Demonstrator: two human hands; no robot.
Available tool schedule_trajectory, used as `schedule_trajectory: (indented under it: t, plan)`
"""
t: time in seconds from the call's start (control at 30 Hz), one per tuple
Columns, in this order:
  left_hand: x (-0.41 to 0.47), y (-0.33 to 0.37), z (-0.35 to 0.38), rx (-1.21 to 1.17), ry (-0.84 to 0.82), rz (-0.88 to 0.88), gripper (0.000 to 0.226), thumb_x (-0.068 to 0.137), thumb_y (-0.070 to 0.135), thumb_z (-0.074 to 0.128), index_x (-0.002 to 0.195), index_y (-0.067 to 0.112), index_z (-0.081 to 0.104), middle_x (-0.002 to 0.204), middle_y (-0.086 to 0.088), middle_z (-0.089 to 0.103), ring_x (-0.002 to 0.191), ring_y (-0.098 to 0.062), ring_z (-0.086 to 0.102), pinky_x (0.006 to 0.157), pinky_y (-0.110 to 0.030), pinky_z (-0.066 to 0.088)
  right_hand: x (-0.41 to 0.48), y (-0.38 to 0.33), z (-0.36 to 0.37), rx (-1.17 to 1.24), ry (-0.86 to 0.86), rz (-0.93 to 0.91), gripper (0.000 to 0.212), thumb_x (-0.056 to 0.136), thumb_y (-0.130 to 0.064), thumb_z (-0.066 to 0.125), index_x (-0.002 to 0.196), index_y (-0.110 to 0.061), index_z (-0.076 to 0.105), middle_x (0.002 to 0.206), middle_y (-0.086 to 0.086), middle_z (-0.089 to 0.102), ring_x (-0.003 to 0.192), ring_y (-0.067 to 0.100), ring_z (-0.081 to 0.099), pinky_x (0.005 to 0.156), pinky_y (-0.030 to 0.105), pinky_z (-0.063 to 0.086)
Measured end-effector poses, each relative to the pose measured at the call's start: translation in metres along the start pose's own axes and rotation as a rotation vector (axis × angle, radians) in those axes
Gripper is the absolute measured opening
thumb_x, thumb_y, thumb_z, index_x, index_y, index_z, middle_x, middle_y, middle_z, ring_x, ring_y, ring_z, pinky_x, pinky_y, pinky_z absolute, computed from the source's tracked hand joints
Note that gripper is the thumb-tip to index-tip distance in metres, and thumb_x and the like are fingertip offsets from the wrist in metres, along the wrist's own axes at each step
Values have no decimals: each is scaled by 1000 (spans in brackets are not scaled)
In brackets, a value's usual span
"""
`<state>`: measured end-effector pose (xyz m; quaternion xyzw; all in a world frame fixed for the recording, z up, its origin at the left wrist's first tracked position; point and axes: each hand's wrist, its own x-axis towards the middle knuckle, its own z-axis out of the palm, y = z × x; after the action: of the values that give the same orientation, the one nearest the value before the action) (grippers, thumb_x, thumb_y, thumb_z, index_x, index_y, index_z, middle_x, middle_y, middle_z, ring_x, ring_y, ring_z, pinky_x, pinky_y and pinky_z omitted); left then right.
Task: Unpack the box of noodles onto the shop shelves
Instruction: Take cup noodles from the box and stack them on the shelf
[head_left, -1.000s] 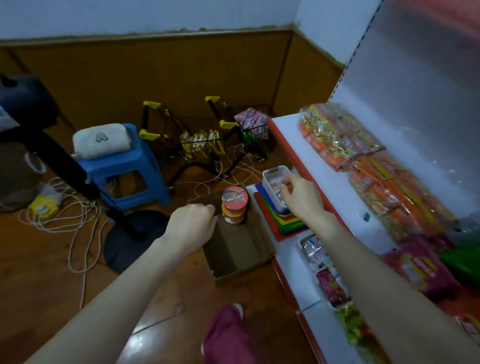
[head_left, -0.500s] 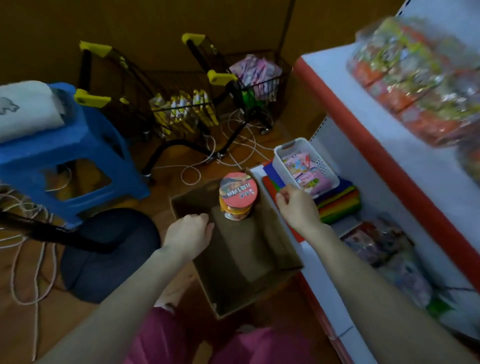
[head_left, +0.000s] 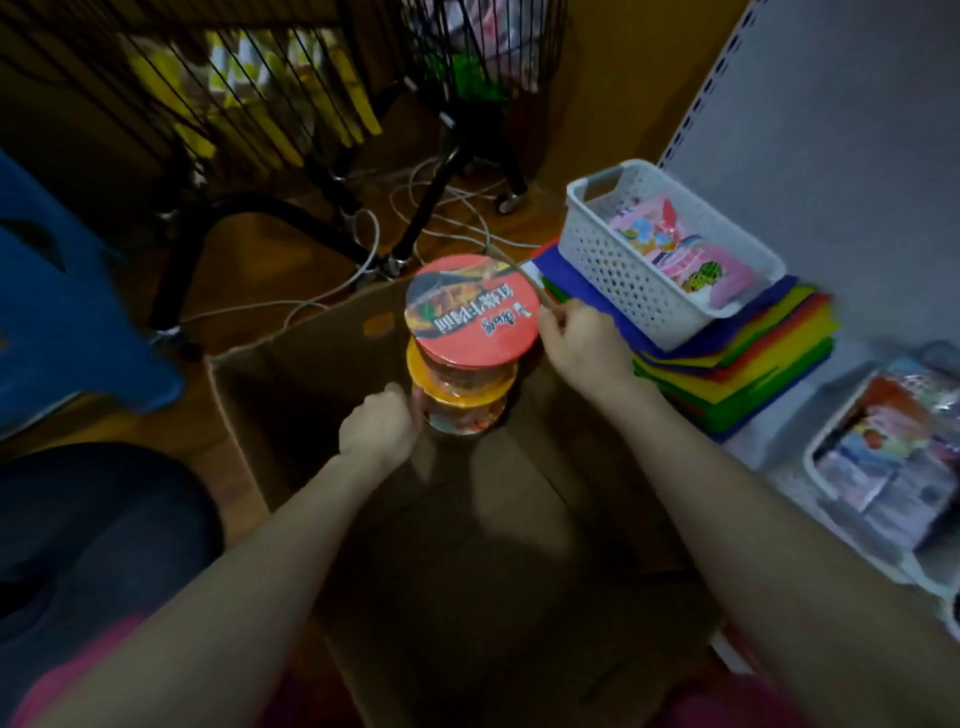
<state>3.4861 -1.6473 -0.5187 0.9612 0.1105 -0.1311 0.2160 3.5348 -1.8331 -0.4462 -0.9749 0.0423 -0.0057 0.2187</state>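
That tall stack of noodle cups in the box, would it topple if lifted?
Probably tippy: the noodle cup stack is tall and narrow. Likely light, being instant noodles. The left hand steadies its base and the right hand its top.

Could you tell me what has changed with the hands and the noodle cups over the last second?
The left hand moved in from the box edge and now touches the lower part of the noodle cup stack. The right hand came down from the shelf by the white basket to beside the top cup's lid. The stack still stands in the cardboard box; the basket stays on the coloured sheets.
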Motion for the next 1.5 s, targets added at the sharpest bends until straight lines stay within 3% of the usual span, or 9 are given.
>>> schedule_trajectory:
  t: [0.23, 0.47, 0.6, 0.83, 0.93, 1.03, 1.23, 1.4, 1.5]
  plan:
    - [28, -4, 39, -115, -27, -33, 50, 99, 45, 22, 114, 7, 49, 110, -15, 60, 101, -33, 58, 77, -38, 44, 11, 9, 30, 101, 51, -52, 45, 97, -41, 34, 93, -5, 61, 88, 14, 70, 84, 29, 65, 75, 33, 51]
    - [39, -4, 44, -469, -147, -70, 49, 98, 42, 30, 121, 1, 44, 114, -17, 59, 99, -31, 61, 81, -38, 51, 18, 9, 40, 135, -13, -46, 45, 94, -45, 39, 99, -4, 58, 81, 13, 68, 73, 29, 67, 71, 37, 56]
    - [42, 5, 40, -483, -89, -48, 41, 100, 25, 32, 121, -8, 43, 120, -24, 56, 108, -36, 56, 80, -30, 43, 20, 5, 42, 118, -11, -8, 44, 96, -42, 35, 107, -3, 54, 85, 14, 69, 74, 29, 67, 72, 38, 56]
    - [36, 8, 37, -484, -46, -3, 33, 99, 17, 35, 114, -8, 48, 109, -20, 58, 104, -33, 57, 71, -28, 39, 11, 6, 45, 123, 54, -51, 37, 98, -33, 33, 101, -4, 54, 81, 10, 67, 66, 20, 63, 58, 23, 44]
    - [38, 3, 38, -523, -46, -26, 32, 98, 17, 37, 114, -8, 47, 110, -21, 59, 101, -35, 59, 75, -33, 48, 8, 5, 41, 166, 53, -52, 37, 99, -31, 32, 96, -1, 54, 67, 2, 59, 50, 10, 53, 51, 21, 41]
    - [41, 0, 38, -541, -26, -80, 32, 98, 17, 35, 114, -10, 44, 111, -27, 58, 99, -41, 60, 81, -42, 52, 7, 6, 32, 209, 75, -57, 34, 100, -28, 31, 87, -4, 50, 57, -2, 52, 49, 11, 51, 58, 25, 44]
    - [47, 7, 36, -643, -58, -199, 36, 98, 22, 35, 120, -5, 40, 119, -28, 53, 102, -42, 58, 85, -50, 52, 10, 8, 24, 213, 106, -46, 34, 100, -29, 30, 90, -3, 51, 70, 6, 58, 47, 4, 49, 46, 18, 40]
    - [44, 10, 42, -644, -117, -207, 61, 96, 46, 38, 134, -2, 29, 131, -24, 46, 112, -42, 52, 86, -49, 51, 7, 13, 28, 215, 109, -44, 34, 100, -30, 31, 88, -4, 51, 72, 5, 59, 48, 2, 50, 45, 16, 38]
    - [47, 12, 42, -655, -134, -195, 59, 96, 43, 38, 134, -2, 31, 130, -24, 47, 112, -43, 53, 86, -51, 51, 6, 17, 28, 219, 123, -51, 40, 100, -30, 31, 90, 1, 54, 69, 5, 59, 48, 3, 50, 49, 21, 43]
